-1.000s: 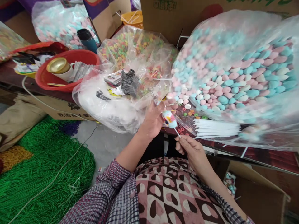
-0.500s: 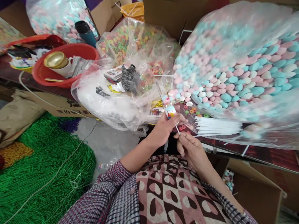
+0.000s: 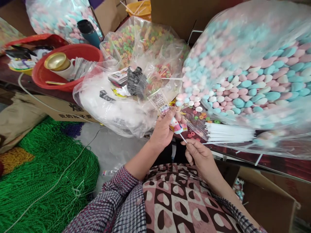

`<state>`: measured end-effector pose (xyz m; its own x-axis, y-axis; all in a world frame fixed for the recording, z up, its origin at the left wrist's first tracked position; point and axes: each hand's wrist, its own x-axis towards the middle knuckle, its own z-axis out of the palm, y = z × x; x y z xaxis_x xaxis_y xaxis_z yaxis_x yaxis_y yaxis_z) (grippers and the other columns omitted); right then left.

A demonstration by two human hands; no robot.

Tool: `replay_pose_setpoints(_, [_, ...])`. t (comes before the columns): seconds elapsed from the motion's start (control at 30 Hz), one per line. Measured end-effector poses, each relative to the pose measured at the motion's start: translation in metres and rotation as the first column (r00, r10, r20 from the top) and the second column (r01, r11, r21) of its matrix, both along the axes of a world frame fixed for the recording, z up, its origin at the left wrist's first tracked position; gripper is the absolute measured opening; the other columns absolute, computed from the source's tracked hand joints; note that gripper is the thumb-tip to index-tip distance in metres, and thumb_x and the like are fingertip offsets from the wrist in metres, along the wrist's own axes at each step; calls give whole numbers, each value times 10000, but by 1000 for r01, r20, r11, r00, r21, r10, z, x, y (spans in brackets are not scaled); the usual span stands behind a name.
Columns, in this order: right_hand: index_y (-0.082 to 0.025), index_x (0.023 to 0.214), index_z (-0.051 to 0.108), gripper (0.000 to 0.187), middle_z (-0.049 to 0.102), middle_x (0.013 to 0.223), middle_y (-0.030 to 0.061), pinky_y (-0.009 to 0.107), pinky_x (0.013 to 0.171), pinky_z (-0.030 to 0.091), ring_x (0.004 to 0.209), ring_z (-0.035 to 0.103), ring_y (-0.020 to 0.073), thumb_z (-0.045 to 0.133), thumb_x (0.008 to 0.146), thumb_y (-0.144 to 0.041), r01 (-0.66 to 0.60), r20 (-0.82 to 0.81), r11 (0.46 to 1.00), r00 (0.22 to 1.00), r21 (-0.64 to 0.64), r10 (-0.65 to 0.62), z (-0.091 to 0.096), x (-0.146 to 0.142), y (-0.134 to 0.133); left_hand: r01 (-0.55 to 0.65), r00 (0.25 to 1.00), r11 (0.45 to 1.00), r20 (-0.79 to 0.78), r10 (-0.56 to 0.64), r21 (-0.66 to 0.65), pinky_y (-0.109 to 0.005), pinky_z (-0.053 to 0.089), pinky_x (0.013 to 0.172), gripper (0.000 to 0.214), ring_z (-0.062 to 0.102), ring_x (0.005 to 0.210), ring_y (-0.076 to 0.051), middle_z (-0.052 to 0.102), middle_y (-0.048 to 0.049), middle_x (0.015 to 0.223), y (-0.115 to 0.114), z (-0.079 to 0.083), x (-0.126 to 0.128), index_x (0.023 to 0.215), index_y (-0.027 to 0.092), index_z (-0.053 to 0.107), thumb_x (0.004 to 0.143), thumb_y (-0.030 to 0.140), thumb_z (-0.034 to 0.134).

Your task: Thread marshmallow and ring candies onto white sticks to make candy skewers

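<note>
Candy head [image 3: 176, 126] half hidden behind left hand [image 3: 162, 129], pinched there with clear printed wrapper [image 3: 160, 101], near bundle of spare sticks [image 3: 228, 133]; white stick [image 3: 184, 139] nipped from below by curled right hand [image 3: 201, 158].

Small makeshift candy-packing workshop. Told by bulk stock in clear sacks: pastel candies [image 3: 255, 74] piled high at right, ring candies [image 3: 131, 42] behind, a second pastel sack [image 3: 55, 16] far left, plus a bundle of white sticks [image 3: 228, 132] laid on the dark bench [image 3: 286, 166] and a lollipop [image 3: 177, 127] half inside a printed wrapper [image 3: 160, 101]. Cramped and improvised too: cartons [image 3: 65, 111] stacked around, red basin [image 3: 65, 64] of odds and ends, green bead strands [image 3: 46, 174] heaped on the bare floor.
</note>
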<state>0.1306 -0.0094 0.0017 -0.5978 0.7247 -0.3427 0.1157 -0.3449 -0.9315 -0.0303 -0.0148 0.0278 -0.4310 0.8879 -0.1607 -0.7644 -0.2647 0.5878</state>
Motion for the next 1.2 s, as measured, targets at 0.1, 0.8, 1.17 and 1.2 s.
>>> replay_pose_setpoints(0.1, [-191,892,662,286,339,420,-108,225,403,183,368,255,64,666,848,-474,-33,-112,987,994,-157,15,-5,-1,-2,73,997,995,-17,-73,62,-230,461,621,284,598,641,-99,508,59,623,-3,3,0,825,188,574,781,413,742])
replay_pose_setpoints(0.8, [-187,861,626,315,421,414,-88,221,421,199,380,310,68,632,874,-502,26,-63,993,997,-115,-33,-8,-5,-7,131,986,991,-101,-132,-14,-202,430,510,316,612,631,-108,543,51,650,-13,-9,16,844,190,543,772,427,739])
replay_pose_setpoints(1.17, [-198,892,630,233,607,609,-31,216,467,311,462,434,73,628,897,-431,44,-103,998,993,-53,-50,1,-9,-3,251,905,956,-312,-288,-152,-227,439,607,449,495,608,-82,537,35,729,-22,-23,16,1039,211,571,793,575,662])
replay_pose_setpoints(1.2, [-201,892,624,222,612,617,-30,216,466,313,464,434,72,620,904,-422,58,-108,997,992,-42,-63,2,-9,-3,256,866,949,-394,-310,-184,-233,438,627,413,486,618,-83,526,34,724,-23,-26,16,993,201,573,821,571,630])
